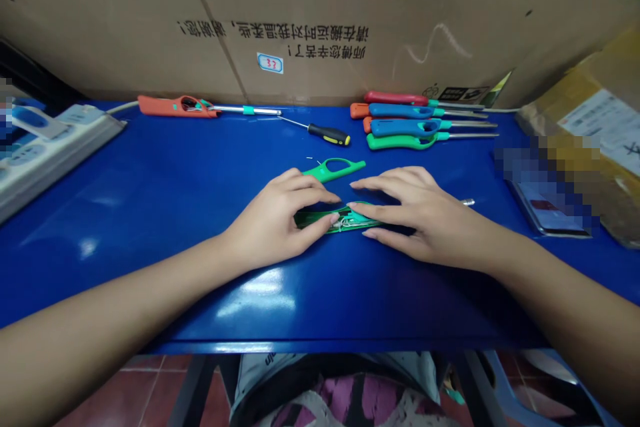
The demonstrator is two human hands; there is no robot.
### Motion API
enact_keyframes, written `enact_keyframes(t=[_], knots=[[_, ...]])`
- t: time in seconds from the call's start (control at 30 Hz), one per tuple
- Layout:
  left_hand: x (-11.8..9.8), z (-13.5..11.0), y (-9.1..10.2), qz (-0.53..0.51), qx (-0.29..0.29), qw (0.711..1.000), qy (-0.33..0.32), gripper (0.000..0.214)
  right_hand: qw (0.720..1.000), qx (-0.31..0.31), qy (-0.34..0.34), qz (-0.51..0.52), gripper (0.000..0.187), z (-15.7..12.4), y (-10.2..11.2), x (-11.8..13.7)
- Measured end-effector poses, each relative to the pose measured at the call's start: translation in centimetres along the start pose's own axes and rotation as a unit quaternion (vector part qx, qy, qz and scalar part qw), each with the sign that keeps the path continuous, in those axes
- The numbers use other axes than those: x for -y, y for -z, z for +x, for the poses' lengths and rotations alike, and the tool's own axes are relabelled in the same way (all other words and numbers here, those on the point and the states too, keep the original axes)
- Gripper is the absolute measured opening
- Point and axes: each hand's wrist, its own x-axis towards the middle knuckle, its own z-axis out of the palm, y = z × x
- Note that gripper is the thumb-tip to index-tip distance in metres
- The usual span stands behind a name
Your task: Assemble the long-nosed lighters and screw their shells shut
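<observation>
A gas lighter's green body lies on the table with its inner side up, showing wires and small teal and metal parts. My left hand grips its left end, thumb on the inner parts and fingers along the far edge. At its right part, my right hand has the thumb on the near side and a finger on the teal piece. A metal tip shows beyond the right hand. Just behind the left fingers lies a separate green handle shell, partly covered by that hand.
Behind lie an orange lighter, a black-and-yellow screwdriver and several assembled lighters, including a green one. A cardboard box walls the back. A power strip is left; a phone and a taped parcel are right.
</observation>
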Motion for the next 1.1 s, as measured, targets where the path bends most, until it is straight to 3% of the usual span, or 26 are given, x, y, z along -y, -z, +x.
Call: enact_keyframes(t=[0.13, 0.4, 0.5, 0.67, 0.93, 1.1], knots=[[-0.2, -0.2, -0.2, -0.014, 0.011, 1.0, 0.018, 0.016, 0.999, 0.043, 0.009, 0.004, 0.046, -0.1, -0.2, 0.6], [0.3, 0.2, 0.1, -0.009, 0.006, 0.999, 0.035, 0.014, 0.996, 0.081, -0.037, -0.009, 0.062, -0.3, -0.6, 1.3], [0.5, 0.2, 0.0, 0.022, 0.0, 0.999, 0.04, 0.015, 0.997, 0.037, -0.06, 0.005, 0.055, 0.0, -0.6, 0.7], [0.7, 0.0, -0.1, 0.027, 0.002, 0.999, 0.034, 0.018, 0.989, -0.063, -0.117, 0.07, 0.027, 0.5, -0.5, -0.3], [0.5, -0.1, -0.5, 0.016, 0.001, 1.0, 0.024, 0.02, 0.973, -0.086, -0.171, 0.132, 0.014, 1.3, -1.7, -0.3], [0.4, -0.2, -0.7, 0.022, 0.002, 1.0, 0.021, 0.022, 0.97, -0.09, -0.181, 0.134, 0.016, 1.4, -1.9, -0.2]])
